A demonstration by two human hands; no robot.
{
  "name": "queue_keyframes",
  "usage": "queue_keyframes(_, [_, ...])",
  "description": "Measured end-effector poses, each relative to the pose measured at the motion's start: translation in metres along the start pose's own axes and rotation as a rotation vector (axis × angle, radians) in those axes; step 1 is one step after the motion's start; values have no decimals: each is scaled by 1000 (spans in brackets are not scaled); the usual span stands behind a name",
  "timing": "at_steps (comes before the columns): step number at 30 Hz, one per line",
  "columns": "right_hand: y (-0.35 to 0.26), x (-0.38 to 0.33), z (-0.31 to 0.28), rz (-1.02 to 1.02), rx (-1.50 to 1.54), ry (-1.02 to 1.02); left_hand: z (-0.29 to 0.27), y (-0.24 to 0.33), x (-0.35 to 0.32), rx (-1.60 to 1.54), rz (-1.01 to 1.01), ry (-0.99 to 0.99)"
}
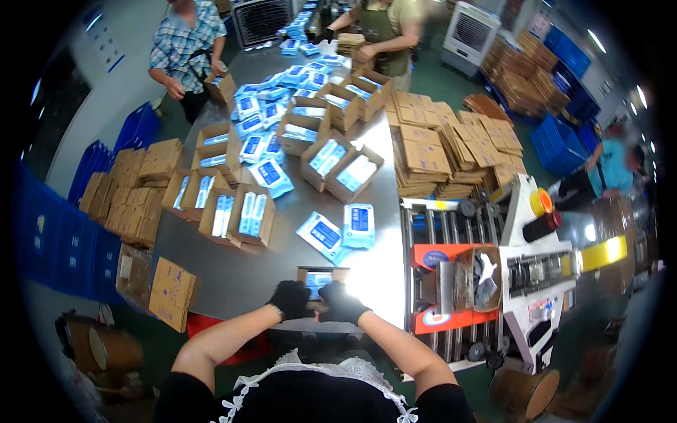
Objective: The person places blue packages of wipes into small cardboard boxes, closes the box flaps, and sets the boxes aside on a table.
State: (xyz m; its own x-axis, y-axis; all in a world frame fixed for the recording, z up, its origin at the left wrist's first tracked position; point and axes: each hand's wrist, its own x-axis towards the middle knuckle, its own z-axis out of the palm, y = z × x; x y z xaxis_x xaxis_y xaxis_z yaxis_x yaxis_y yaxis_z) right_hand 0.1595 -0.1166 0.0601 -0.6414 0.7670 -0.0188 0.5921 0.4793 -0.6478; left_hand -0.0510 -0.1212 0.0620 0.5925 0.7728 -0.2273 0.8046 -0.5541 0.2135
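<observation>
The metal table [211, 282] runs away from the person toward 12 o'clock. At 3 o'clock from the person's work, well apart, stands the roller machine [522, 310]. Filled cartons [266, 225] at 11 o'clock make a fair pattern to copy, their packs upright in rows. The open carton [340, 273] sits at the table's near edge, straight ahead of the person, with a blue-and-white pack [319, 280] showing inside. The left hand [290, 299] is at its 7 o'clock side and the right hand [340, 302] at 5 o'clock, both black-gloved and close together; whether they grip cardboard or pack, one cannot tell. Good handling probably means even pressure from both sides, flaps kept outward, and a firm base. Two loose packs [321, 235] lie near, between 12 and 1 o'clock
</observation>
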Motion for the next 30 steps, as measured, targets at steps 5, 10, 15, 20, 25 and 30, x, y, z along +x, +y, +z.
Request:
queue_keyframes(5, [41,39,7,60,328,-170,-5,-32,34,-443,139,-129])
queue_keyframes(10, [1,72,4,-317,-293,151,95,-50,22,-871,-533,408])
queue_keyframes(15, [-31,75,51,452,-335,209,93,-54,34,-700,-312,126])
queue_keyframes(20, [-15,4,54,388,-335,276,-27,-110,53,-126,-566,832])
queue_keyframes(25, [51,-36,8,288,-495,416,1,-176,51,128,-753,467])
queue_keyframes(30, [128,-103,-42,346,-537,449,6,-90,-6,100,-373,352])
